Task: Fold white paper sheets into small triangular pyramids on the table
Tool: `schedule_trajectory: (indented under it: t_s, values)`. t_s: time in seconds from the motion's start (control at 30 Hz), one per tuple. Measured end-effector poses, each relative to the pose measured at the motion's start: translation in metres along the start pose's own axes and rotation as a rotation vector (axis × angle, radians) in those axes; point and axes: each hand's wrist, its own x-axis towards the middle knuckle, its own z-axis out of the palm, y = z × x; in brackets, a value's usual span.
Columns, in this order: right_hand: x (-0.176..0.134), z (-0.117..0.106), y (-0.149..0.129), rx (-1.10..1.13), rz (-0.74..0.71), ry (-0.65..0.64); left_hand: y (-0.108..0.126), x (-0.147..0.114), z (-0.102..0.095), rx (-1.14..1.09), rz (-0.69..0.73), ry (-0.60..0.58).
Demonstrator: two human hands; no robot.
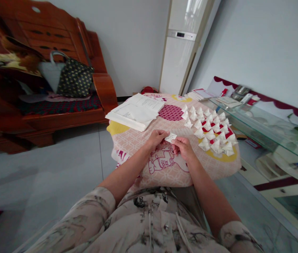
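A small folded piece of white printed paper is held between my two hands, above the near part of the cloth-covered table. My left hand pinches its left side between thumb and fingers. At its lower right edge, my right hand grips it the same way. Several folded white paper shapes with pointed tips stand in rows on the table to the right of my hands. Beyond my hands to the left lies a stack of white printed paper sheets.
A patterned pink cloth covers the table. Close on the right stands a glass-topped cabinet with items on it. A wooden bench with bags stands at left. A tall white air conditioner is behind the table.
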Motion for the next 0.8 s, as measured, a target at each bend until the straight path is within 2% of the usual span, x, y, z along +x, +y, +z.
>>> schedule_trajectory:
  t_s: [0.23, 0.43, 0.6, 0.7, 0.8]
  values:
    - [-0.0002, -0.0003, 0.0016, 0.001, 0.014, -0.059, -0.0032, 0.0046, -0.0024, -0.014, 0.122, 0.051]
    - [0.0009, -0.0013, 0.002, -0.032, 0.005, -0.062, 0.0008, -0.0023, -0.0009, -0.001, -0.018, -0.032]
    - [-0.0007, -0.0011, 0.002, -0.078, 0.007, -0.101, -0.0015, -0.0018, -0.0018, 0.056, -0.06, 0.011]
    - [-0.0011, -0.0003, 0.0026, -0.096, 0.026, -0.108, -0.0045, 0.0011, -0.0023, 0.083, 0.008, 0.022]
    - [-0.0008, 0.0013, 0.002, -0.091, 0.039, -0.102, -0.0062, 0.0041, -0.0021, 0.113, 0.11, 0.082]
